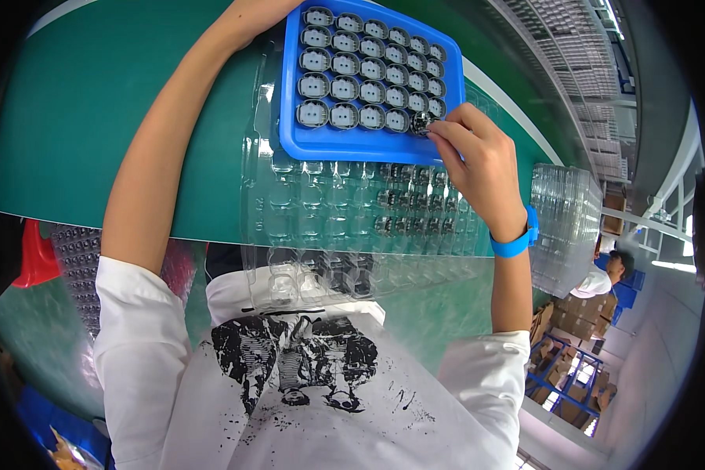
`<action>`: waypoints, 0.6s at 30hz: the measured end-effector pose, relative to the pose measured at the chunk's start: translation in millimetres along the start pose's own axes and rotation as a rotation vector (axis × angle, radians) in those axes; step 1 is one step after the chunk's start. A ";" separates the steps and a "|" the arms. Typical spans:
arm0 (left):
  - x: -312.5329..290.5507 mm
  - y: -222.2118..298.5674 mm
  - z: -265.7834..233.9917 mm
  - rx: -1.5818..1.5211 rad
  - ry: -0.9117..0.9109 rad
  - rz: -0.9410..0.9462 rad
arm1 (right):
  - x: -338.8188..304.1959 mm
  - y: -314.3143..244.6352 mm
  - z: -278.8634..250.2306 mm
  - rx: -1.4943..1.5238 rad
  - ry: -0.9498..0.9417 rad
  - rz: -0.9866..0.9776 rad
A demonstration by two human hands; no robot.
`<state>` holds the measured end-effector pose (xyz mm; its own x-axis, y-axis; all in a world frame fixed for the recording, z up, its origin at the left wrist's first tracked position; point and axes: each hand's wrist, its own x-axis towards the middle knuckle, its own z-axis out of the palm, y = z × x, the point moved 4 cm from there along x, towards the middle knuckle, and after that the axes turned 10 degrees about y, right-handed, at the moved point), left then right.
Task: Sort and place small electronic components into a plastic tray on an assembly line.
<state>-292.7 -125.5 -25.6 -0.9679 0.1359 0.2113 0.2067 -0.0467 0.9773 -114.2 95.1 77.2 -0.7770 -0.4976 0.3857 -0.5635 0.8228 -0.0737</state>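
Note:
A blue tray (352,146) holds rows of small grey rounded housings (343,86) with pale plates inside. At its near right corner, my right hand (478,157), with a blue wristband, pinches a small dark part (421,123) between thumb and fingertips. That part sits in the last place of the nearest row. My left hand (260,11) is beside the tray's far left corner, its fingers cut off by the upper edge. Under the blue tray lies a clear plastic blister tray (290,205), with several small dark parts (415,201) in its right-hand pockets.
The green table (78,141) ends just in front of me, and the clear tray overhangs that edge. A tall stack of clear trays (564,227) stands at the right. A red stool (35,254) is at the lower left. Another person (603,276) is far right, near cardboard boxes (580,317).

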 end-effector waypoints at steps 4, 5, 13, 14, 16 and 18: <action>1.5 -3.2 -1.7 0.029 -0.010 -0.002 | 1.0 -0.5 -1.2 -0.027 -0.009 -0.016; 0.6 -1.4 -1.0 0.017 -0.002 0.002 | 0.4 0.0 -0.7 -0.026 -0.009 -0.015; 0.9 0.6 -0.8 0.005 0.000 0.019 | 0.3 -3.3 0.1 -0.022 -0.029 -0.019; 2.1 -1.6 -1.6 0.016 -0.006 0.006 | 0.2 -3.6 0.5 -0.020 -0.030 -0.020; 2.3 -3.2 -1.6 0.027 -0.012 -0.008 | -0.2 -3.4 1.0 -0.020 -0.026 -0.024; 0.9 -0.7 -0.2 0.007 -0.010 0.006 | -0.5 -3.3 -1.2 -0.006 -0.030 -0.001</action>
<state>-293.7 -125.6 -26.2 -0.9652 0.1454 0.2173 0.2136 -0.0408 0.9761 -111.6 93.0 78.4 -0.7845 -0.5067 0.3576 -0.5629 0.8237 -0.0678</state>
